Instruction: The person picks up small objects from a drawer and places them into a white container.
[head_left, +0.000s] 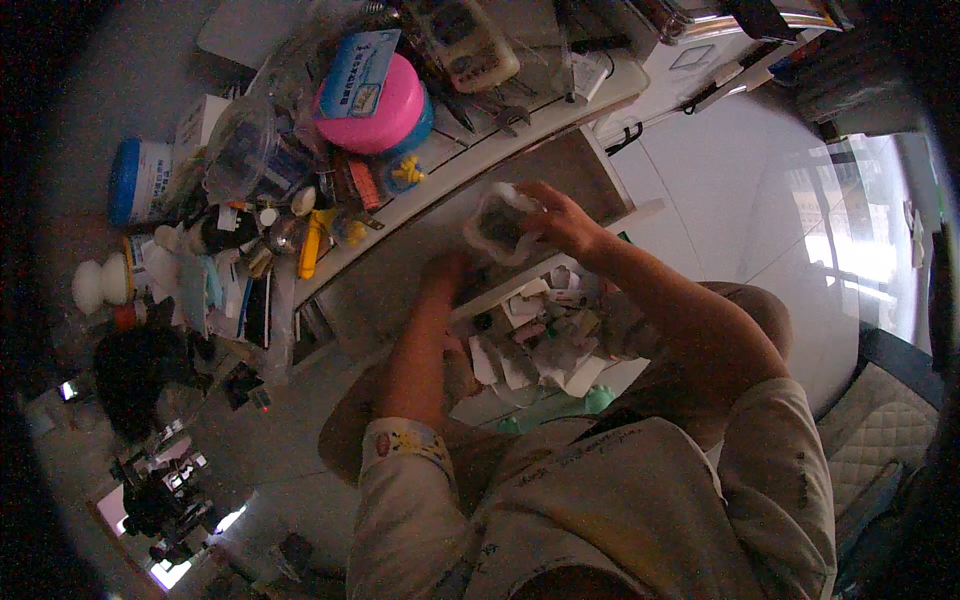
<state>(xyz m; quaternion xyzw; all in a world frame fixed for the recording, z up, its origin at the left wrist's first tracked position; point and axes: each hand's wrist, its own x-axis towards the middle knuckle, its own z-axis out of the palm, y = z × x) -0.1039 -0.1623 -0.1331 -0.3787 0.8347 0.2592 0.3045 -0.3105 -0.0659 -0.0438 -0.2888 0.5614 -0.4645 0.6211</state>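
My right hand (556, 219) grips the right side of a pale, wavy-rimmed container (501, 225), held over an open drawer (600, 169). The container looks translucent, and its inside is dark and hard to make out. My left hand (450, 271) reaches down into the shadowed drawer area, left of and below the container; its fingers are too dark to read. Nearer my lap, a bin or box of crumpled paper and small cartons (544, 330) stands between my knees.
Along the cluttered tabletop (480, 161) stand a pink-lidded round tub (397, 112), a clear plastic jar (244, 146), a yellow-handled tool (309, 247) and an adjustable wrench (514, 116). A quilted seat (877, 427) is at the right.
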